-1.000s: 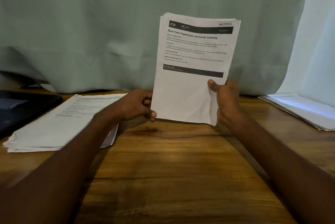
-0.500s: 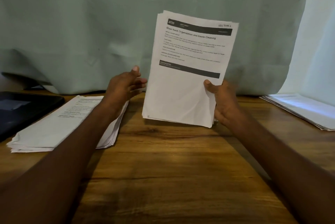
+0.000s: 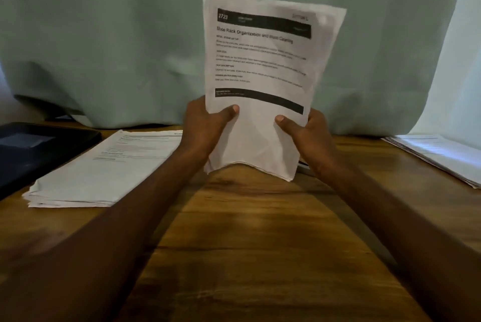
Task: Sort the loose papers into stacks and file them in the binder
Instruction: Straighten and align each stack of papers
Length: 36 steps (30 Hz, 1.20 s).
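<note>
Both hands, left hand [image 3: 208, 127] and right hand [image 3: 304, 131], gripping the paper bundle [image 3: 260, 66], upright, long side up-down. Left stack [image 3: 104, 168] nearer the left hand; binder [image 3: 33, 152] beyond.

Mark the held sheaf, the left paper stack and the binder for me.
Held sheaf [image 3: 263, 61], head view: printed middle of its top sheet.
Left paper stack [image 3: 104, 168], head view: top sheet's middle.
Binder [image 3: 39, 149], head view: dark cover, at left edge.
</note>
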Available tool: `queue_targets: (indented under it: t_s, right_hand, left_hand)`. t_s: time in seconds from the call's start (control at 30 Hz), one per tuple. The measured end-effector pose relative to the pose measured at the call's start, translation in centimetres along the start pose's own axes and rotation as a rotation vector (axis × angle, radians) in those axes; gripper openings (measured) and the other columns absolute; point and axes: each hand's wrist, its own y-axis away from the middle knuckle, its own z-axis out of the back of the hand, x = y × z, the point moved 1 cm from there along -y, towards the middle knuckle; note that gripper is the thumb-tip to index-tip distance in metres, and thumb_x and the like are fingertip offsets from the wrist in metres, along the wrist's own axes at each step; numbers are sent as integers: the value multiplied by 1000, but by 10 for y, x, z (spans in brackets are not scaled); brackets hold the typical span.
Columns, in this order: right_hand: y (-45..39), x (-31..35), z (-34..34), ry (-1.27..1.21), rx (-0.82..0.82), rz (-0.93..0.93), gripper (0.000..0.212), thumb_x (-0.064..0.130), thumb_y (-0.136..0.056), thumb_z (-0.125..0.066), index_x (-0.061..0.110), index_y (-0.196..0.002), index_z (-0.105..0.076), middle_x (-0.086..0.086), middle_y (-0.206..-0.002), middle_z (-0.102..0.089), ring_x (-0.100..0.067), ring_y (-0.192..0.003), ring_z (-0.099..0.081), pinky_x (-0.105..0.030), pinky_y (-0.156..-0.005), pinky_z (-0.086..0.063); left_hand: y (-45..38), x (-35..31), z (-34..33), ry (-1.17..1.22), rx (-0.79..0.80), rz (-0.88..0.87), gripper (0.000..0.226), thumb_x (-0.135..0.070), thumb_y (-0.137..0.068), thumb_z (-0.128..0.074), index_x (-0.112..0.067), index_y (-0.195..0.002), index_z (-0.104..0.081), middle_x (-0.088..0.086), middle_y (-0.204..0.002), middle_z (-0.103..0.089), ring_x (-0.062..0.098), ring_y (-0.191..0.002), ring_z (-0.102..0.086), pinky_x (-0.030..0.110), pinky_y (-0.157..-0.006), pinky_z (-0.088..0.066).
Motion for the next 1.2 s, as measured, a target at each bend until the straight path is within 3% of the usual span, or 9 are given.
queue_targets:
  t_s: [0.1,0.2,0.3,0.5,0.6,0.73,0.93,1.1,1.2]
  right_hand:
    - [1,1,2,-24,-112,43,25,25,-101,-63,31,-125,-56,27,-98,-59,7,-87,-60,-6,-63,-45]
    - [1,1,2,-47,-6,-16,27,22,-95,-70,33,-117,-59,22,-100,-65,1,-93,-64,-14,-70,-50]
    - [4,-1,-3,-59,17,-67,24,22,-95,-70,32,-114,-61,18,-98,-66,-5,-93,-66,-22,-71,-52]
    - [12,6,-5,1,-183,164,23,20,-100,-63,30,-121,-57,25,-101,-62,20,-85,-61,-3,-70,-50]
    - [12,5,-10,137,-146,190,28,20,-99,-65,28,-125,-59,25,-102,-61,10,-92,-64,-5,-70,-50]
    - [11,-10,-10,332,2,-11,43,22,-100,-63,14,-141,-52,5,-116,-58,-10,-102,-54,-13,-67,-42]
    - [11,-3,-10,278,-65,65,37,19,-100,-62,17,-137,-57,13,-109,-60,0,-92,-59,-6,-69,-44]
    - [9,-19,-10,336,46,-127,45,19,-97,-66,11,-139,-54,-5,-124,-63,-18,-106,-60,-22,-74,-46]
    - [9,-19,-9,349,-12,-37,42,19,-97,-67,8,-137,-58,-2,-120,-64,-13,-102,-58,-13,-68,-43]
  left_hand:
    - [1,-10,-1,42,51,-56,32,-19,-91,-75,-26,-121,-67,-17,-105,-70,-6,-90,-69,11,-74,-56]
    - [6,-7,-3,-54,42,-117,28,-22,-94,-73,-28,-121,-67,-19,-104,-68,-6,-88,-68,12,-76,-57]
    - [13,-1,-6,-243,78,-180,29,-28,-93,-74,-34,-117,-59,-24,-100,-58,-13,-80,-57,-2,-64,-46]
    - [15,-12,-6,-111,-5,-288,34,-22,-93,-74,-15,-125,-67,-9,-112,-70,-2,-98,-68,12,-77,-56]
    - [15,-8,-10,-143,18,-199,32,-23,-92,-75,-18,-124,-69,-5,-112,-72,8,-100,-71,28,-84,-61]
    - [11,10,-8,-261,224,86,47,-25,-91,-76,-18,-134,-61,4,-128,-68,22,-114,-66,42,-97,-56]
    - [9,2,-5,-261,145,-62,40,-29,-97,-68,-15,-133,-62,-2,-122,-66,14,-107,-64,25,-86,-55]
    - [17,23,-4,-523,285,43,50,-32,-98,-66,-8,-141,-54,12,-138,-62,31,-122,-62,36,-95,-51]
    - [13,18,-1,-480,242,-25,48,-31,-98,-66,-8,-140,-57,12,-134,-65,29,-117,-65,34,-89,-54]
